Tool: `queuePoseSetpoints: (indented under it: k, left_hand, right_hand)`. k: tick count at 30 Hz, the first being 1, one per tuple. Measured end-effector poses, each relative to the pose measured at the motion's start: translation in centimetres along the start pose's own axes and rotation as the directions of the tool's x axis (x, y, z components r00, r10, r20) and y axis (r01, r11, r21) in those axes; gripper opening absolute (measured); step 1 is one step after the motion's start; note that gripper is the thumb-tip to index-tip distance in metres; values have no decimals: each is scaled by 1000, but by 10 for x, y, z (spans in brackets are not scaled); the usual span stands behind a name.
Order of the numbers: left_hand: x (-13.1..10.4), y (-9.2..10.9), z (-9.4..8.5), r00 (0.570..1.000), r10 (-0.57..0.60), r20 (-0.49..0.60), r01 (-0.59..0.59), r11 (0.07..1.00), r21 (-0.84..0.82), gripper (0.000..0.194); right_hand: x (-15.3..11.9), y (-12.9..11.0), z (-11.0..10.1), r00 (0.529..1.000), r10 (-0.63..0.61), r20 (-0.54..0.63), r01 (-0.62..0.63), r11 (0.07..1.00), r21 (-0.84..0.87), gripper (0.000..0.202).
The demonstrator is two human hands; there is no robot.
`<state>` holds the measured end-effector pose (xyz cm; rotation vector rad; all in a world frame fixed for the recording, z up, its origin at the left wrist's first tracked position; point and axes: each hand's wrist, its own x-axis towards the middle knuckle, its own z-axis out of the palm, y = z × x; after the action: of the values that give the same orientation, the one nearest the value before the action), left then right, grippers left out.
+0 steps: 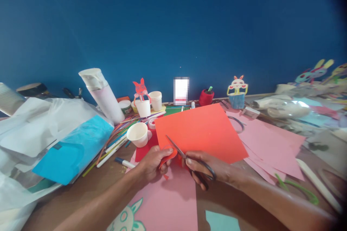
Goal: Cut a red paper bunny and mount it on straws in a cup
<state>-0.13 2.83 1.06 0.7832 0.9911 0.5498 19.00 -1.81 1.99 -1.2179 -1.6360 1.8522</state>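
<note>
Between the thumb and fingers of my left hand is a small piece of orange-red paper with a rounded edge. My right hand grips a pair of scissors by its dark handles, with the blades pointing up and left, close beside the small piece. Behind both hands lies a large orange-red sheet. Below them is a pink sheet, and a green-outlined animal drawing shows at its lower left. Whether the blades touch the paper, I cannot tell.
A white paper cup stands left of the hands, near scattered pens and pencils. Blue paper lies further left. Cups with paper animals stand toward the wall. Pink sheets spread to the right.
</note>
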Motion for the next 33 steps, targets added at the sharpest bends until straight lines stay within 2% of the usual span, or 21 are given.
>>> queuePoseSetpoints:
  k: [13,21,33]
  left_hand:
    - [0,-1,-1,999,8,40,-8,1000,2,26]
    - [2,-2,-4,996,1,89,-4,1000,29,24]
    - [4,-4,-6,996,-14,93,12,1000,20,24]
  right_hand:
    - [-3,-9,-1,999,9,45,-10,999,31,44]
    - [-5,-13,0,1000,-8,27,10,999,-47,46]
    - [-3,-8,-1,999,-22,23,22,1000,12,43]
